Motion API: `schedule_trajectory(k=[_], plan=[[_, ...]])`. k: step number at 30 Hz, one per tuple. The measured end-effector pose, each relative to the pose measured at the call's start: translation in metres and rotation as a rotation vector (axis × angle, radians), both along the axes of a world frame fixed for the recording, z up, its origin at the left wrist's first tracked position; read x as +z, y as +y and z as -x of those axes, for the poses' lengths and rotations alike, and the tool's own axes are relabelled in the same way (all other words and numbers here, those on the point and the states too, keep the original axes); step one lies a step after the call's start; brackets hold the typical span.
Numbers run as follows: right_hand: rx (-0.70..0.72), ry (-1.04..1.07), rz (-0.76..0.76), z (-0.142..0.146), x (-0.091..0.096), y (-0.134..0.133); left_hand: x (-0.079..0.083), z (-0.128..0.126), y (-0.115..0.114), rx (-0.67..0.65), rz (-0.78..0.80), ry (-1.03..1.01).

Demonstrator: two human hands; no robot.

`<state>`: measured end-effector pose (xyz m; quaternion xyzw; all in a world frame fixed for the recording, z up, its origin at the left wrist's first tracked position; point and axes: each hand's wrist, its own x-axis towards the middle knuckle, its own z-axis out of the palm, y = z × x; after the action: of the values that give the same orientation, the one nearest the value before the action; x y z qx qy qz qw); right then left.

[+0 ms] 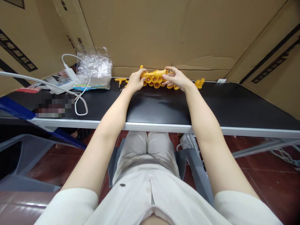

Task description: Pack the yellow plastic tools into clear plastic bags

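A yellow plastic corkscrew point(156, 73) with a bottle-shaped sleeve lies sideways on top of a pile of similar yellow corkscrews point(156, 85). The round open ends of the pile face me, with metal showing inside some. My left hand point(137, 80) is closed around the narrow, handle end of the top one. At its wide end, the thumb and fingers of my right hand point(178, 78) curl about the rim. Left of the pile, a loose yellow T-handle with a metal spiral point(120, 81) rests on the table. Another yellow piece point(199, 83) sits beyond my right wrist.
The black table point(157, 107) has a pale metal front edge and cardboard walls point(150, 34) behind and beside it. On the left are a clear plastic bag point(95, 70), a white cable point(82, 107) and a white charger point(71, 74). A blurred patch hides something there.
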<state>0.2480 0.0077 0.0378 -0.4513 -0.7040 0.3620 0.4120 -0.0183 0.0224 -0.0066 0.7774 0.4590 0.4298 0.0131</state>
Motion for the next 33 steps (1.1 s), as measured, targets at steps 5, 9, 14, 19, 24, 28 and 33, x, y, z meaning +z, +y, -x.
schedule_trajectory(k=[5,9,14,19,24,28,33], plan=[[-0.034,0.057,-0.057,0.001,0.001,-0.005,0.002,-0.001,-0.003,-0.006,-0.014,-0.022],[-0.03,0.077,-0.058,0.003,0.002,-0.005,0.007,-0.005,-0.01,-0.026,-0.009,-0.032],[-0.025,0.074,-0.042,0.002,0.002,-0.004,0.01,-0.007,-0.013,-0.008,-0.01,-0.034],[-0.042,0.075,-0.037,0.003,0.001,-0.005,0.009,-0.008,-0.012,0.021,0.021,-0.037],[-0.032,0.072,-0.04,0.004,0.001,-0.005,0.008,-0.008,-0.011,0.025,0.02,-0.032],[-0.026,0.067,-0.045,0.003,0.001,-0.005,0.005,-0.008,-0.011,0.0,0.013,-0.074],[-0.033,0.049,-0.041,0.001,0.001,-0.004,0.003,-0.009,-0.012,-0.036,0.062,-0.12]])
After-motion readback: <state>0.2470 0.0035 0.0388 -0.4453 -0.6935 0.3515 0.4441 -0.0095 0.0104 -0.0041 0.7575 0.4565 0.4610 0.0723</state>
